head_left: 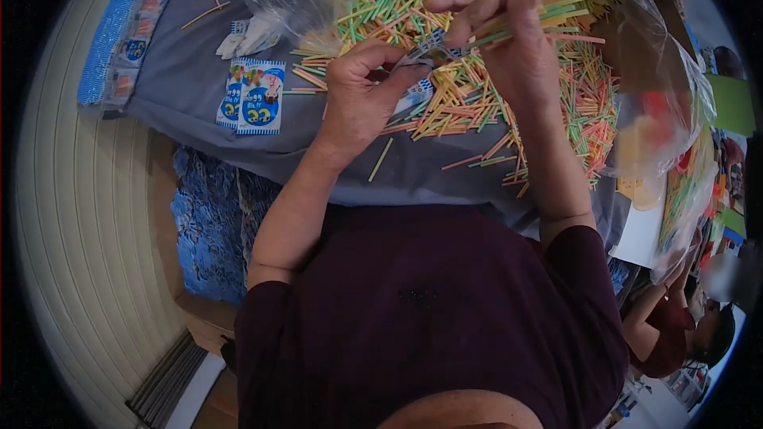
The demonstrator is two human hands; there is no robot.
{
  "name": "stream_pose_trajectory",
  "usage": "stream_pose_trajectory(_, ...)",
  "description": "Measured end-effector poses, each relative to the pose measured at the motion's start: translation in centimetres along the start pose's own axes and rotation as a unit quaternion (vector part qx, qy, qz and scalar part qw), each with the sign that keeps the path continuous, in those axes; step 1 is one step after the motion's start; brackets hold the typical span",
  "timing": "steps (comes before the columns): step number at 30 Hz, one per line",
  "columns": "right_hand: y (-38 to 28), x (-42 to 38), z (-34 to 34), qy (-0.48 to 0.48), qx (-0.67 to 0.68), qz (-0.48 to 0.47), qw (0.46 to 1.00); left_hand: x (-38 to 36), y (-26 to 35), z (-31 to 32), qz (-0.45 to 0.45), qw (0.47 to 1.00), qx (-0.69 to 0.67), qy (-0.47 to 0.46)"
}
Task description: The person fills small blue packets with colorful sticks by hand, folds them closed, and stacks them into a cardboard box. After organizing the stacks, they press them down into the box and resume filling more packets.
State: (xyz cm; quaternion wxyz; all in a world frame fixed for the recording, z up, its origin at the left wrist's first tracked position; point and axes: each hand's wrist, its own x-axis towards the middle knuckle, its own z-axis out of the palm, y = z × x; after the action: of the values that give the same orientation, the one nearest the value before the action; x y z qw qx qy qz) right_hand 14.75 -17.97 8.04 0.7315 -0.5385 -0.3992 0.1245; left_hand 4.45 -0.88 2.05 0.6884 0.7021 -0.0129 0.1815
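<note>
Left grip (pixel 359 94) pinching packet (pixel 436 45), right grip (pixel 520 54) clamped on sticks (pixel 569 12), ends beside packet

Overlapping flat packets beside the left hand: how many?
2: the upper packet lies on top; the lower packet shows past its left edge. More may be hidden underneath.

Grey cloth-covered work surface (pixel 183 56) | centre to right: broad heap of green, yellow and pink sticks (pixel 584 103), thinning toward the near edge | near edge: lone yellow-green stick (pixel 381 160) | left: two overlapping blue-and-white printed packets (pixel 261 97), crumpled white-and-blue wrapper (pixel 256 34) just beyond | far left: two stray sticks (pixel 205 15) | left end: strip of blue patterned packaging (pixel 114 40)
</note>
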Motion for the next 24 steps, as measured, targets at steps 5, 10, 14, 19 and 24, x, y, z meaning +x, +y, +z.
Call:
stream_pose_trajectory(5, 2.0, 0.2, 1.8, 0.01, -0.029, 0.053, 0.998, -0.4, -1.0, -0.6, 0.025, 0.999, 0.003, 0.032)
stream_pose_trajectory(10, 2.0, 0.5, 1.6, -0.045, -0.114, 0.057, 0.991, -0.2, -1.4, -1.1, 0.11, 0.987, 0.109, 0.051)
stream_pose_trajectory(14, 1.8, 0.8, 1.2, -0.015, -0.014, 0.022, 1.0, -0.2, -1.3, -1.6, 0.132, 0.98, 0.135, 0.054)
stream_pose_trajectory(19, 0.7, 1.2, 1.1, -0.02, 0.064, -0.027, 0.997, -0.2, -0.8, -2.2, 0.101, 0.986, 0.119, 0.05)
stream_pose_trajectory(24, 1.2, 1.4, 3.0, -0.011, -0.162, -0.007, 0.987, 0.0, -0.7, -2.1, 0.123, 0.984, 0.121, 0.049)
